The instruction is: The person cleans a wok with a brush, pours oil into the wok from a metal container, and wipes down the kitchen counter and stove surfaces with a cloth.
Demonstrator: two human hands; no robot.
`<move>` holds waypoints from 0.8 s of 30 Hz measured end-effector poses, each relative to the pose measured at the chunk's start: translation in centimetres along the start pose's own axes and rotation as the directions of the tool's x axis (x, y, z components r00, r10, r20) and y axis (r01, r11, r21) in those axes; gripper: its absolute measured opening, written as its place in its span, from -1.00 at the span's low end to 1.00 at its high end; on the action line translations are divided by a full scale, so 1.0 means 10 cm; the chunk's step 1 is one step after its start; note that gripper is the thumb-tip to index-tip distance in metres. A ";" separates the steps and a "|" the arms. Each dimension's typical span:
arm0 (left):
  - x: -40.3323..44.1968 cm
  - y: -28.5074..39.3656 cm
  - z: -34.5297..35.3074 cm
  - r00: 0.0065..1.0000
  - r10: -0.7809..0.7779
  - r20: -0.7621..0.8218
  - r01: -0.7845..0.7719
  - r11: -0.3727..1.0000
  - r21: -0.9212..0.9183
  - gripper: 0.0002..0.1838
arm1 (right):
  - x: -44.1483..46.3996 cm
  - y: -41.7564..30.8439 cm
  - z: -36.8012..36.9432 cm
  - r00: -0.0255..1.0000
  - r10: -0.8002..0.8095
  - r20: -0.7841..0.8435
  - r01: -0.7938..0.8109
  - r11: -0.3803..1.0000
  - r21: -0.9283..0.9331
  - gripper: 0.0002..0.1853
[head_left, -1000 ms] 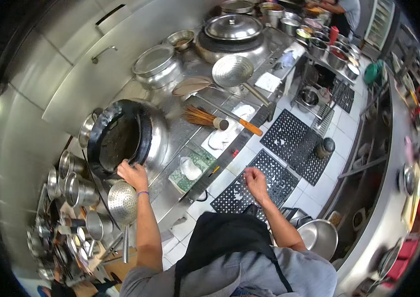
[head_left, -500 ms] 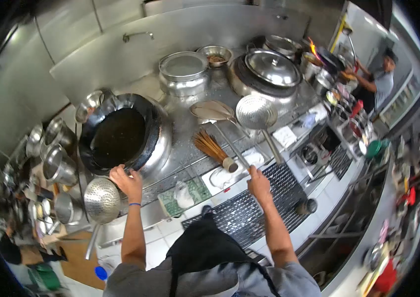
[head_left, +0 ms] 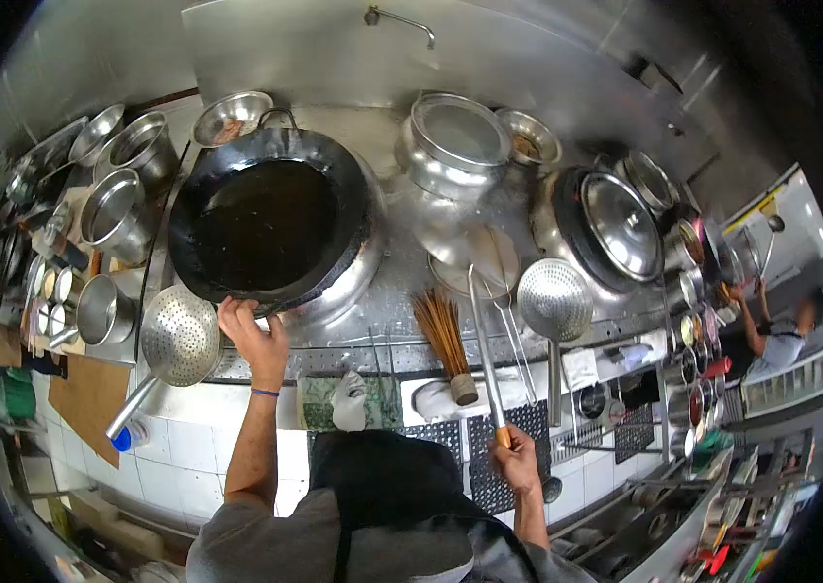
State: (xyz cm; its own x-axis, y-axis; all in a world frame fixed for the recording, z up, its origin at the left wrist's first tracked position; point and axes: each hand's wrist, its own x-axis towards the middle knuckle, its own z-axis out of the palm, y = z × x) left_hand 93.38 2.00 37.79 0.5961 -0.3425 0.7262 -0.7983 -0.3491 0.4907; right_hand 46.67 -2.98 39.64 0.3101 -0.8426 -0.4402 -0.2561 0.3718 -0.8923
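A large black wok (head_left: 270, 146) with dark liquid in it sits on the left burner. My left hand (head_left: 256, 340) is closed on its near edge, at the small loop handle. In my right hand (head_left: 516, 460) is a long-handled ladle (head_left: 485, 360), gripped by its wooden end; its blurred round head is over the steel counter. Close to the ladle lie a bamboo wok brush (head_left: 441, 335) and a perforated strainer (head_left: 555, 299). Another perforated strainer (head_left: 179, 335) rests left of my left hand.
Behind are a lidded steel pot (head_left: 460, 131), a bowl with food (head_left: 528, 136) and a covered wok (head_left: 622, 225). Steel pots (head_left: 112, 206) crowd the left side. A cloth (head_left: 349, 400) lies on the front ledge. Another person (head_left: 780, 335) stands far right.
The view has swung left and come nearer the wok. The ladle, still in my right hand, has turned more upright, and its head has lifted. My left hand stays on the wok's near edge.
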 end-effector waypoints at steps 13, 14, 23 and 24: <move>-0.60 0.54 -0.60 0.953 -0.276 0.126 0.276 0.961 0.013 -0.50 | 2.46 -1.70 -0.07 0.908 -0.411 0.080 0.379 0.888 0.259 -0.88; -0.85 0.56 -0.63 0.917 -0.389 0.090 0.392 0.920 -0.014 -0.53 | 2.66 -1.84 -0.09 0.911 -0.404 0.078 0.376 0.894 0.245 -0.88; -2.34 0.55 -1.58 0.712 -0.701 -0.029 0.698 0.702 0.142 -0.78 | 4.00 -2.94 0.06 0.956 -0.131 0.262 -0.004 0.888 0.459 -0.89; -2.51 0.45 -1.64 0.738 -0.668 -0.089 0.672 0.719 0.175 -0.76 | 4.25 -3.10 0.09 0.931 -0.105 0.349 -0.108 0.835 0.539 -0.89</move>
State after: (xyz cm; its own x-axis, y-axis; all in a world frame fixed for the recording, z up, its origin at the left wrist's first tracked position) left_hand 73.40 23.38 29.67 0.9662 0.0585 0.2512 -0.1585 -0.6338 0.7571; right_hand 68.58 -50.00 48.47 0.6349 -0.6879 -0.3517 0.2462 0.6117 -0.7518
